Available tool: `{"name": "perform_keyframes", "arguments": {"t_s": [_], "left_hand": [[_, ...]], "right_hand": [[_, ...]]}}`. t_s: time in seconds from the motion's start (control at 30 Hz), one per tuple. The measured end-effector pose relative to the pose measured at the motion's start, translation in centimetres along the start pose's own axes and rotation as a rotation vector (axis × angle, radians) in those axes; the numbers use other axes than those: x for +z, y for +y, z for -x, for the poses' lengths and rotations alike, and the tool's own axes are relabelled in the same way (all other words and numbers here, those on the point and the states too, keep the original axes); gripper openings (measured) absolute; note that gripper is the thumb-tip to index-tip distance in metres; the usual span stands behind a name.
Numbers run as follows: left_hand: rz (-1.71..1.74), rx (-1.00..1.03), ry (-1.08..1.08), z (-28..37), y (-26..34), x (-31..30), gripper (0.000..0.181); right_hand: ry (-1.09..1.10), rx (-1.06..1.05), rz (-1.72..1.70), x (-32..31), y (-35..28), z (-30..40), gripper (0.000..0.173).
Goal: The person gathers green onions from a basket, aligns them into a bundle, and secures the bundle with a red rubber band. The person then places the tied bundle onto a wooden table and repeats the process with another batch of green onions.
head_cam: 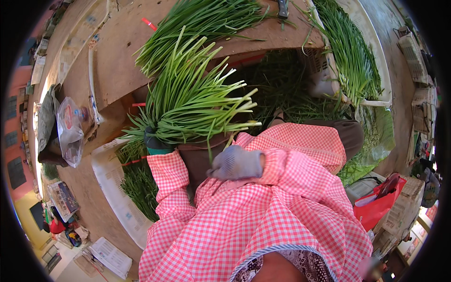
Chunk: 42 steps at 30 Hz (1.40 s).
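Note:
A loose bunch of green chives [197,109] fans out over my lap, its pale cut ends pointing right. My left hand [153,138], in a dark glove with a green cuff, grips the bunch near its leafy end; the leaves hide most of the fingers. Below the pale ends, my right hand [236,164] wears a grey knit glove and is curled close to the checked smock [225,208]. A thin leaf hangs by its fingertips, and whether they hold anything is hidden. Behind the bunch, a larger pile of chives [208,21] lies on a wooden board [119,67].
A black-handled knife [282,10] lies at the board's far edge. White crates of chives stand at right [378,63] and left [105,176]. Trimmings [292,84] cover the ground below the board. A plastic bag [70,134] sits left, a red bag [378,204] right.

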<state>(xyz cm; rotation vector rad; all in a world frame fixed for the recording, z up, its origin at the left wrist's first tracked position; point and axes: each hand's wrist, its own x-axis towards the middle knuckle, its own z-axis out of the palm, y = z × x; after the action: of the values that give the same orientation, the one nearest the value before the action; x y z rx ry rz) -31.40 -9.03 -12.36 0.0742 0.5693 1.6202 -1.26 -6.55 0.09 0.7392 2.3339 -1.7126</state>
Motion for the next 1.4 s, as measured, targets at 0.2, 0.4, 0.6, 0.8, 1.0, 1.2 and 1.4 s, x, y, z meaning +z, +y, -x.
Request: {"name": "perform_keyframes", "arguments": {"t_s": [0.2,0.4,0.6,0.8,1.0,1.2,1.4], "left_hand": [[-0.027,0.0,0.026,0.0,-0.4,0.9,0.034],[0.02,-0.012,0.008,0.1,-0.5,1.1,0.035],[-0.086,0.033,0.125,0.3,-0.4,1.0,0.037],[-0.027,0.016,0.022,0.1,-0.4,0.2,0.038],[-0.011,0.076,0.088,0.1,-0.8,1.7,0.036],[0.012,0.056,-0.041,0.3,-0.8,2.5,0.036],[0.025,0.051,-0.064,0.3,-1.1,3.4,0.039]], "right_hand": [[0.137,0.503,-0.085,-5.0,5.8,6.9,0.036],[0.716,0.439,-0.362,-8.9,8.5,8.1,0.047],[0.76,0.37,-0.574,-11.5,7.8,2.3,0.053],[0.56,0.357,-0.511,-11.5,6.5,1.5,0.041],[0.732,0.162,-0.488,-12.3,4.7,1.7,0.038],[0.687,0.225,0.063,-9.7,6.0,-0.6,0.06],[0.596,0.215,0.011,-9.0,7.7,-3.7,0.057]]}}
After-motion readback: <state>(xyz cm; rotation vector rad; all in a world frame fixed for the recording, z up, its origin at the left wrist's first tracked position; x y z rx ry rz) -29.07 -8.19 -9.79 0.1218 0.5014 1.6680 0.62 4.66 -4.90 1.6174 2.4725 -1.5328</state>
